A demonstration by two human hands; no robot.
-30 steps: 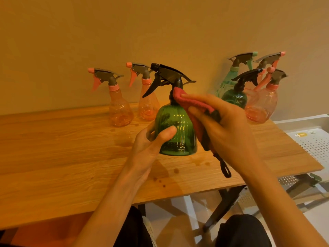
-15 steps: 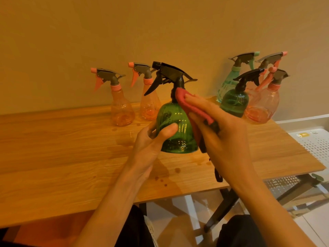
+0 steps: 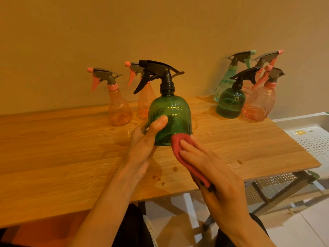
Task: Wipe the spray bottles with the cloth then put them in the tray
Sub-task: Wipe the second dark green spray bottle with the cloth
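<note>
So the green spray bottle point(image 3: 170, 118) is held up just above the table point(image 3: 53, 157), left hand point(image 3: 142, 145) gripping it with the thumb across the front and the fingers curled round the back. Right hand point(image 3: 213, 175) has its fingers laid fairly flat, pressing the red cloth point(image 3: 179, 145) against the bottom edge of the bottle on the right side, with the rest of the cloth tucked under the palm.

What could go sideways, I reckon: the table has wet patches and drops right under the bottle, so if the bottle is damp too, that one-handed hold could slip when the cloth pushes on it. The trigger head sticks out to the left, and the two orange bottles point(image 3: 119, 104) stand just behind, so a big swing while turning it could knock one over.

Room-wise it's decent. The front half of the table is open. The other cluster, a small green bottle point(image 3: 229, 104), a teal one point(image 3: 226, 81) and two pink ones point(image 3: 258, 104), sits at the back right near the table's corner. The white tray point(image 3: 311, 139) is past the right edge and lower, so the bottle has to travel over that edge, passing in front of the cluster, not through it
</note>
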